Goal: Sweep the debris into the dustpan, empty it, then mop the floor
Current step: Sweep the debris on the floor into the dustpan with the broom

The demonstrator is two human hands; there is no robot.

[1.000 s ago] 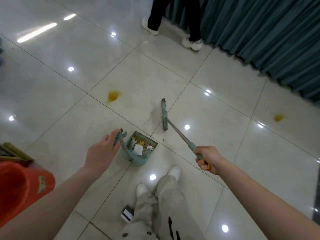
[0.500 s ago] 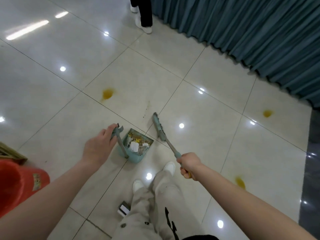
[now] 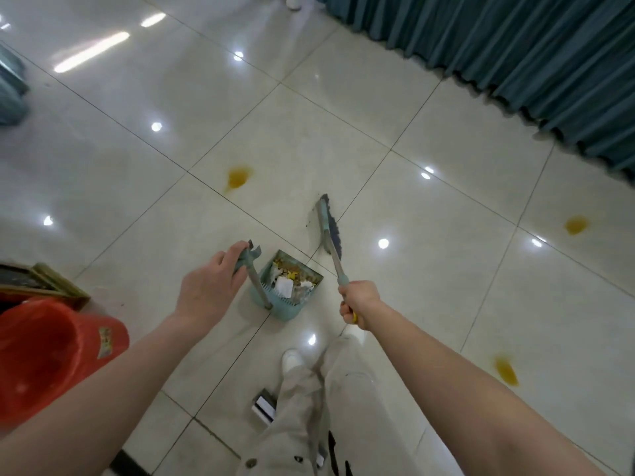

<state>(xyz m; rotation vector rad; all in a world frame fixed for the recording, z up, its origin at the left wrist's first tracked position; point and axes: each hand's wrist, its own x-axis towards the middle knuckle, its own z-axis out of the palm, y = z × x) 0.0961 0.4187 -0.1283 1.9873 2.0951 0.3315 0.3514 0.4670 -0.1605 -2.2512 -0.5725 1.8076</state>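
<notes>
A teal dustpan (image 3: 288, 307) stands on the tiled floor just ahead of my feet, holding white paper scraps and yellow bits. My left hand (image 3: 209, 286) grips the top of its upright handle. My right hand (image 3: 359, 302) grips the handle end of a teal broom (image 3: 329, 228), whose head rests on the floor just beyond and right of the pan's mouth. A few dark specks lie beside the broom head. Yellow-brown stains mark the tiles: one (image 3: 238, 176) beyond the pan, another (image 3: 576, 225) at far right, a third (image 3: 505, 371) at near right.
A red bucket (image 3: 51, 359) stands at my left, with a framed object behind it. A small black-and-white item (image 3: 264, 405) lies by my left foot. Teal curtains (image 3: 515, 56) hang along the far right. Someone's shoe (image 3: 294, 0) shows at the top edge.
The broom head has shifted a little up and right, away from the pan's mouth. The view has swung, so the other person's feet have slid toward the top edge.
</notes>
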